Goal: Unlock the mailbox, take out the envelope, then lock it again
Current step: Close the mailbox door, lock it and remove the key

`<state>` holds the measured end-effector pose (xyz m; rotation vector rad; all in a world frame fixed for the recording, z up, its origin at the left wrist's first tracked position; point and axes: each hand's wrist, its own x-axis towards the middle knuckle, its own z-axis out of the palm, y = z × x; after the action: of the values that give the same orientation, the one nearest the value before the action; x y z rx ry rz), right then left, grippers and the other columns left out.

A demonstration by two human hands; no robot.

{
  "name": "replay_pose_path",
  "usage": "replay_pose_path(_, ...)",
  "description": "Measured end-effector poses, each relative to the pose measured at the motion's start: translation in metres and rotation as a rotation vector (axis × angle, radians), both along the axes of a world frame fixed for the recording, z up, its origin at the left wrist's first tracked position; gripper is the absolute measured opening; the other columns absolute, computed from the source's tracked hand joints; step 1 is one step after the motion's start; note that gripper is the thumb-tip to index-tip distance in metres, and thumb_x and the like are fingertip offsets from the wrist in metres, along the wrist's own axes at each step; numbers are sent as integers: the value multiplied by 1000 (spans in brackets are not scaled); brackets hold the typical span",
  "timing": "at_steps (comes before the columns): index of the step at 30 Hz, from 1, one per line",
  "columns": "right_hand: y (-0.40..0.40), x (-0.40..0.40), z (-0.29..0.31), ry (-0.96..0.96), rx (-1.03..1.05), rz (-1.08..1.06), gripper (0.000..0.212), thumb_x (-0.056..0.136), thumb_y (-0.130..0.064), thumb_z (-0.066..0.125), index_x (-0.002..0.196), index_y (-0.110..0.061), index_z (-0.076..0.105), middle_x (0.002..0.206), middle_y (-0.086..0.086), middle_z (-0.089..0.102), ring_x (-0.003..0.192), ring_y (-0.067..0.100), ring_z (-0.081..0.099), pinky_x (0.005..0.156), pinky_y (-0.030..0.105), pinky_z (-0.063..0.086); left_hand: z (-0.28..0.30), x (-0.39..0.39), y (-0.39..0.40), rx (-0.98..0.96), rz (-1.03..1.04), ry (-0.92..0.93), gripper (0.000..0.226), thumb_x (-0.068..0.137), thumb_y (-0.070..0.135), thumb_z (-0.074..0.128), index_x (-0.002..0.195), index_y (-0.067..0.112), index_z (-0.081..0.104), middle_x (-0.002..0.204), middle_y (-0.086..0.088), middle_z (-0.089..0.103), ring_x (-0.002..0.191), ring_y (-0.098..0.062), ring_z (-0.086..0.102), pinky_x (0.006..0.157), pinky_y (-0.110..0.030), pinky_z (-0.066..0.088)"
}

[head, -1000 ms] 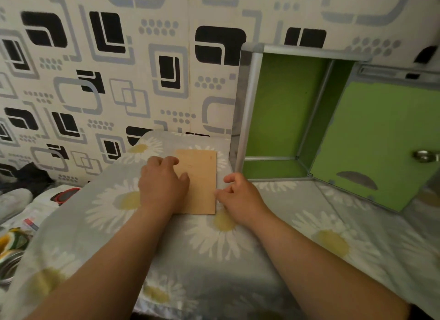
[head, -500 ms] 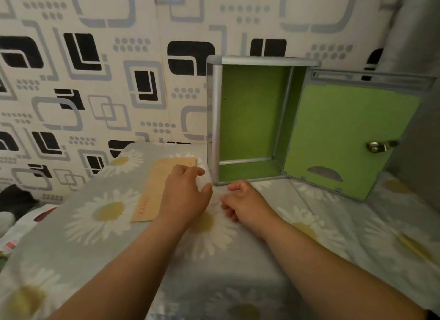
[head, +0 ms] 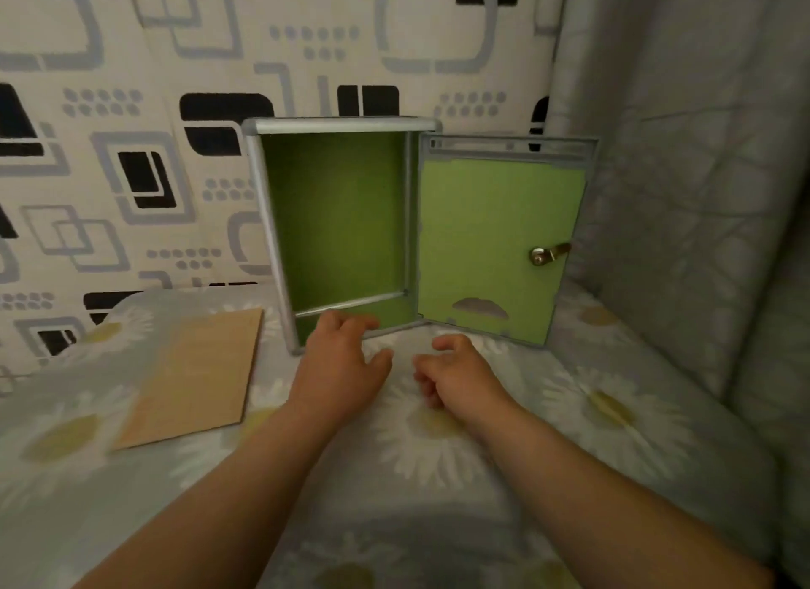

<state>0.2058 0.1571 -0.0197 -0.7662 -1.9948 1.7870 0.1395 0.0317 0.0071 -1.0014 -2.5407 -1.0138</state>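
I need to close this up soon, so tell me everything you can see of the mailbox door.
The mailbox door stands swung wide open to the right of the box, hinged along its left edge. Its inner face is light green, framed in grey metal, with a grey band across the top. A round metal lock with a brass-coloured latch arm sits near its right edge, and a grey half-moon shape sits low down. Its bottom edge meets the daisy-print cloth. Neither hand touches it.

Dim, warm, even indoor light with soft shadows; the whole frame is motion-blurred, and wide-angle distortion bends the edges.
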Motion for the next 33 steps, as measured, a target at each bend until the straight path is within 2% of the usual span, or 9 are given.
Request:
replay_pose_path(7,43,32,6,75,-66,-160,33,78,-12,57,107,-13,42,68,7,57,46,16,45,40,21,34,6,22,39,-10,-95,14,44,77,27,64,118,14,57,120,-13,48,106,-30,52,94,-28,37)
replay_pose_path(9,55,38,9,126,-22,-262,35,74,-11,58,106,-11,44,77,11,61,55,21,53,48,29,42,7,26,48,1,-110,4,44,78,28,64,119,15,56,122,-12,47,106,-28,53,91,-23,34)
replay_pose_path(12,76,46,16,160,107,-468,43,71,-13,58,110,-12,42,96,15,64,84,33,62,73,42,49,11,29,60,19,-131,-17,45,79,29,63,121,18,54,125,-11,46,105,-24,55,85,-20,33)
replay_pose_path(16,96,53,26,152,185,-579,56,73,-16,59,125,-12,36,84,3,55,82,28,57,70,33,42,18,34,73,29,-175,-11,47,79,28,62,123,18,51,125,-11,45,106,-25,54,87,-23,35)
replay_pose_path(20,106,51,30,133,239,-578,54,75,-15,58,126,-15,41,89,1,50,86,20,51,74,27,37,23,38,83,44,-213,-20,47,80,27,61,124,19,50,125,-8,44,107,-23,53,86,-22,35)
replay_pose_path(24,107,52,27,136,209,-494,29,76,-24,56,105,-20,59,97,7,66,90,24,61,79,33,47,24,39,86,40,-235,-42,47,80,28,61,125,20,49,127,-7,43,106,-22,53,87,-25,38)
replay_pose_path(27,108,55,24,181,253,-504,7,80,-25,54,83,-21,59,84,7,65,83,26,60,71,33,44,23,38,86,53,-237,-49,46,80,27,61,124,19,50,125,-8,44,100,-21,54,85,-23,38)
replay_pose_path(30,106,57,22,208,302,-508,27,84,-23,48,64,-10,58,71,15,62,73,29,55,63,33,41,21,39,87,66,-242,-58,45,80,28,62,123,19,50,124,-8,44,89,-17,54,83,-23,39)
replay_pose_path(33,97,57,22,252,222,-448,30,84,-22,47,56,-17,57,66,10,60,70,26,54,70,38,45,17,41,86,84,-252,-54,46,79,29,62,122,20,51,124,-7,45,85,-15,53,80,-21,38)
